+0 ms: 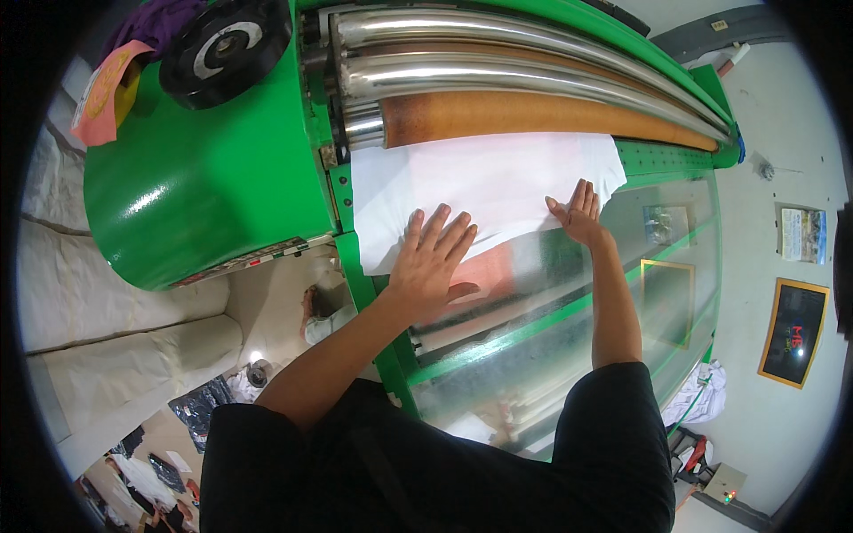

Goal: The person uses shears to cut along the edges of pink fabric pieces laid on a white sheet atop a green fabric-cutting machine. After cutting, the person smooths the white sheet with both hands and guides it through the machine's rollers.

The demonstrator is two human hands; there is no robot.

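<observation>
A white piece of fabric [498, 178] lies spread over the front of a green roller machine [204, 178], its far edge against a brown-covered roller [533, 117]. My left hand [431, 262] rests on the fabric's near left part, fingers spread, palm down. Toward the fabric's right edge, my right hand [579, 213] lies with its fingers stretched out and its thumb apart. Neither hand grips anything. Beneath the fabric is a clear, shiny panel [533, 346], through which a reddish patch shows.
Shiny metal rollers [498, 75] run across behind the brown one. A black handwheel [227, 51] sits on the green housing at left. Large white wrapped rolls [133, 346] lie on the left. A framed board [793, 333] hangs on the right wall.
</observation>
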